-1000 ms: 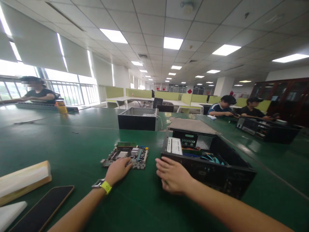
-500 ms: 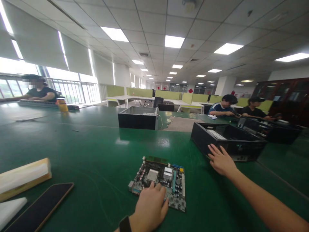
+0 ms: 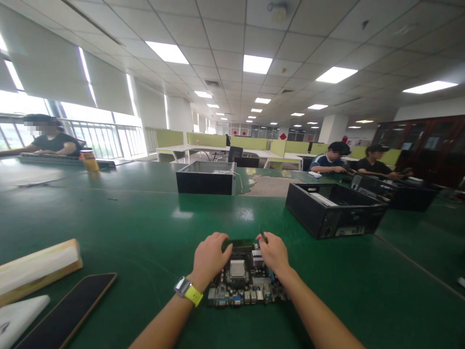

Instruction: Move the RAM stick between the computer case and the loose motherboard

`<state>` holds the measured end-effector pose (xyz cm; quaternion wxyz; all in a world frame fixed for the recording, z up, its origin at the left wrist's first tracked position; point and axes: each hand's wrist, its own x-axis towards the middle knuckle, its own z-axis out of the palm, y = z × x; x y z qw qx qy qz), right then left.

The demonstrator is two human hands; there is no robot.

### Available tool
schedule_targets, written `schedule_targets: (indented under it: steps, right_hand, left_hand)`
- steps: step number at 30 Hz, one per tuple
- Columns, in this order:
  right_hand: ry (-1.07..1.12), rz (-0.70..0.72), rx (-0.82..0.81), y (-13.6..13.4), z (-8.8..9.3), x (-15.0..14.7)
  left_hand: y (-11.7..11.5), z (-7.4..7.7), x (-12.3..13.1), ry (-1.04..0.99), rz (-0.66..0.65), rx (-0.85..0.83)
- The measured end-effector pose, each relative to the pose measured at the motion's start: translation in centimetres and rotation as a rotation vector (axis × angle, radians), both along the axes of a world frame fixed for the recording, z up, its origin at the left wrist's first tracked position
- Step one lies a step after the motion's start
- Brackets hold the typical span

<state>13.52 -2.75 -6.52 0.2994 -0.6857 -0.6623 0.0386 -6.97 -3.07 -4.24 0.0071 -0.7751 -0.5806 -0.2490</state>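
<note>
A motherboard (image 3: 238,269) lies on the green table (image 3: 145,228), its row of ports toward me. Along its far edge stands a green memory module (image 3: 241,242). My left hand (image 3: 212,254) is at the far left corner of the board, fingers curled around the left end of the module. At the far right corner, my right hand (image 3: 274,252) is closed in a pinch; a small dark piece shows at its fingertips, too small to name. A watch with a yellow-green band (image 3: 192,293) is on my left wrist.
An open black computer case (image 3: 337,215) stands at the right, another case (image 3: 206,183) farther back. At the left lie a long wrapped block (image 3: 39,271), a dark flat panel (image 3: 69,312) and a white object (image 3: 22,315). People sit at the far left and far right.
My right hand has come from the black case to the board's far right corner. My left hand has moved to the far left corner. The board has been turned, its ports now facing me.
</note>
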Motion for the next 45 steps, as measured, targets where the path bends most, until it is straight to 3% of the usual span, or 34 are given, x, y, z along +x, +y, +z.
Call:
schedule_targets:
  steps: [4,9,22,27,45]
  right_hand:
    - [0.024,0.059,0.040,0.6,-2.4,-0.4]
    - [0.087,0.123,-0.058,1.7,-3.9,0.2]
    - [0.081,0.109,-0.079,1.1,-3.6,0.1]
    - [0.107,0.163,-0.055,1.2,-3.7,0.1]
    - [0.160,0.149,-0.029,1.8,-4.1,0.3]
  left_hand:
    - [1.6,-1.4,-2.4,0.006,0.069,-0.096]
    - [1.8,-2.5,-2.1,-0.015,0.023,-0.126]
    - [2.2,-2.5,-1.7,-0.017,0.067,-0.168]
    - [2.5,-2.7,-1.8,0.005,0.081,-0.172]
    - [1.7,-2.2,-1.4,0.013,0.111,-0.157]
